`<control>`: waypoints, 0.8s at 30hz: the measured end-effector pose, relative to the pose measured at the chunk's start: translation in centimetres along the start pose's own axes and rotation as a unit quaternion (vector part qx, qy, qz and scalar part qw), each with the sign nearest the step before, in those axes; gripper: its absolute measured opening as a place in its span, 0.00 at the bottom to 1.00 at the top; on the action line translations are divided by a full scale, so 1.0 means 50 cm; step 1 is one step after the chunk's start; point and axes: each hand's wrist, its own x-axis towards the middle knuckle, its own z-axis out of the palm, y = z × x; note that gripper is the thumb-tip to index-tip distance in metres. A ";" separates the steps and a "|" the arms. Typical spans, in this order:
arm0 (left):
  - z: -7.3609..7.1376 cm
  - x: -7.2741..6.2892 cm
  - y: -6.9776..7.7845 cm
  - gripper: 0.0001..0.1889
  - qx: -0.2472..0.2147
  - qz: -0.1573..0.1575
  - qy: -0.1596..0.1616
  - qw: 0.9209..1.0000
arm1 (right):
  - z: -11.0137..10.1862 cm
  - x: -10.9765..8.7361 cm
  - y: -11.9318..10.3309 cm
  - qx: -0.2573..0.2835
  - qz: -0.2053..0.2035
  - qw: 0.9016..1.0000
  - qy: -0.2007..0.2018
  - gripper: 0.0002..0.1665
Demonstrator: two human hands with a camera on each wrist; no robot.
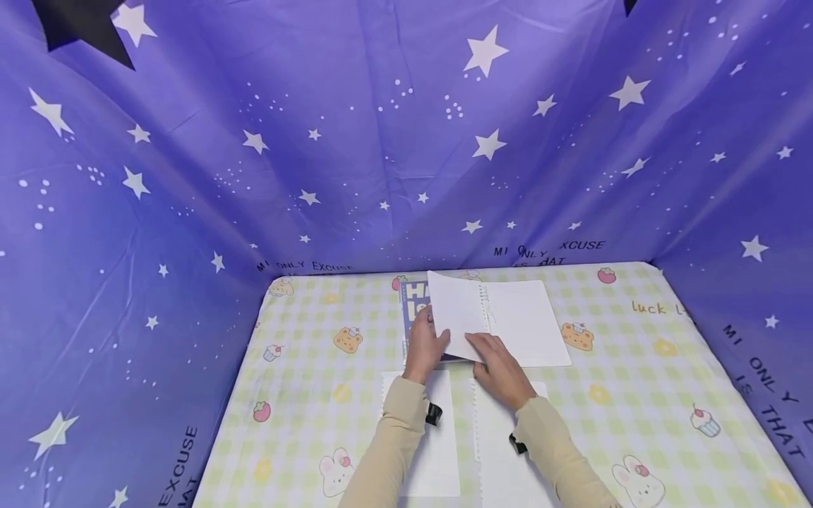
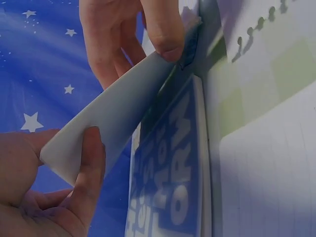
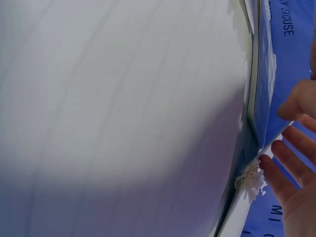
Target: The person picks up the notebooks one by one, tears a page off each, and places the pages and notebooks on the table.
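Observation:
An open notebook (image 1: 527, 317) lies near the table's back edge, with a line of punched holes along its middle. One white page (image 1: 456, 310) is raised over its left side. Below that page shows a blue cover (image 2: 182, 163) with large pale letters. My left hand (image 1: 427, 344) pinches the page's outer corner, thumb on one face and fingers on the other. At the page's lower edge, nearer the holes, my right hand (image 1: 502, 363) holds it between thumb and fingers. Torn paper bits (image 3: 252, 180) stick out by the binding in the right wrist view.
Loose ruled sheets with ragged hole edges lie under my forearms, a left sheet (image 1: 438, 458) and right sheets (image 1: 511, 451). A checked cloth (image 1: 305, 395) covers the table. Purple star-patterned curtains (image 1: 381, 141) enclose its back and sides.

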 end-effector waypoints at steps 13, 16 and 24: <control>-0.001 -0.007 0.020 0.32 -0.086 -0.014 -0.031 0.996 | -0.006 0.001 -0.017 0.009 0.007 1.000 0.011 0.34; 0.001 -0.009 0.029 0.30 -0.101 -0.014 -0.038 0.994 | -0.009 0.003 -0.023 0.015 0.004 1.000 0.020 0.34; 0.010 -0.018 0.043 0.24 -0.182 0.014 -0.053 0.982 | -0.021 0.011 -0.037 0.019 -0.035 0.997 0.060 0.37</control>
